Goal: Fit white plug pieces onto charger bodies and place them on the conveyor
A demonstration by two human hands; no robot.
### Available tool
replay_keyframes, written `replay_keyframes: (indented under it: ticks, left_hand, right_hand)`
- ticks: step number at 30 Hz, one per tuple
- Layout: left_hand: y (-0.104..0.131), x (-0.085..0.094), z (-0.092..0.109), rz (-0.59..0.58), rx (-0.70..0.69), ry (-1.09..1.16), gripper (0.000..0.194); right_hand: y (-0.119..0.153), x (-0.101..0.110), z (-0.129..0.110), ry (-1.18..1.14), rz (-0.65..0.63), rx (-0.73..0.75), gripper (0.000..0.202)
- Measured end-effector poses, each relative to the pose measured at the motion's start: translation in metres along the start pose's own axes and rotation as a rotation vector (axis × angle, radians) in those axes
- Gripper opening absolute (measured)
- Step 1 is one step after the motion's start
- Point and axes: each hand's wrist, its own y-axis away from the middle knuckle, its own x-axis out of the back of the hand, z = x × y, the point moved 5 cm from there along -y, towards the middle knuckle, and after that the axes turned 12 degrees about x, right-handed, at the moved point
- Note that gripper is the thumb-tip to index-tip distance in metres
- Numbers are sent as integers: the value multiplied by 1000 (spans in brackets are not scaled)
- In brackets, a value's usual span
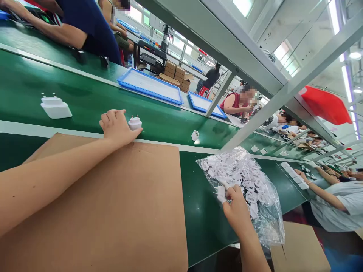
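Observation:
My left hand [116,126] is over the green belt, thumb and fingers apart. A white two-pin charger [135,123] stands pins-up in the gap beside its thumb; the thumb seems to touch its base. My right hand [235,207] pinches a small white plug piece [221,193] whose pins point left. Beneath and behind that hand lies a clear plastic bag [268,230] full of small white plastic parts [227,166]. Another white charger [56,107] sits further left on the belt, also with pins up. One more small white charger [195,135] rests on the belt to the right.
A large cardboard sheet or box [147,204] lies under my left arm. Blue-rimmed trays [150,86] line the belt's far side. A slanting metal post [255,113] rises beside the bag. Co-workers sit along both sides; one at right handles white pieces [295,175].

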Motion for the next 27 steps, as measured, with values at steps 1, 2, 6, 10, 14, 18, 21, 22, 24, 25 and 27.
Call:
replay_keyframes:
  ticks: [1,2,6,10,14,18,21,22,24,25,27]
  left_hand:
    - [7,4,9,81,-26,-9,79]
    - [14,6,18,139,-33,-37,73]
    - [32,-18,66,37,-187,-96,53]
    - [35,-64,101,-169,-289,-102,44]
    - [30,-107,122,-334,-168,-152,48]
    - [27,-139,139,-389,-41,-188,70]
    - [23,-150,142,-392,64,-175,56]
    - [22,-151,141,-400,82,-165,47]
    - [24,-146,138,-425,70,-142,35]
    - [27,-141,135,-438,52,-132,33]
    - [38,-122,126,-469,-1,-93,35]
  right_hand:
    - [-5,-3,-10,-90,-47,16,22]
    - [-12,-7,-22,-191,-96,30,25]
    - [-48,-40,-72,-593,-201,42,23]
    - [-63,-88,-105,-879,-245,55,31]
    - [-55,-112,-112,-756,-204,203,26]
    - [-53,-107,-109,-739,-122,251,16]
    - [-60,-100,-96,-896,-61,42,23]
    - [-63,-100,-90,-966,-64,-60,25]
    - [-66,-102,-78,-1107,-88,-264,30]
    - [-68,-103,-72,-1169,-98,-346,32]
    - [-70,-104,-65,-1275,-108,-449,35]
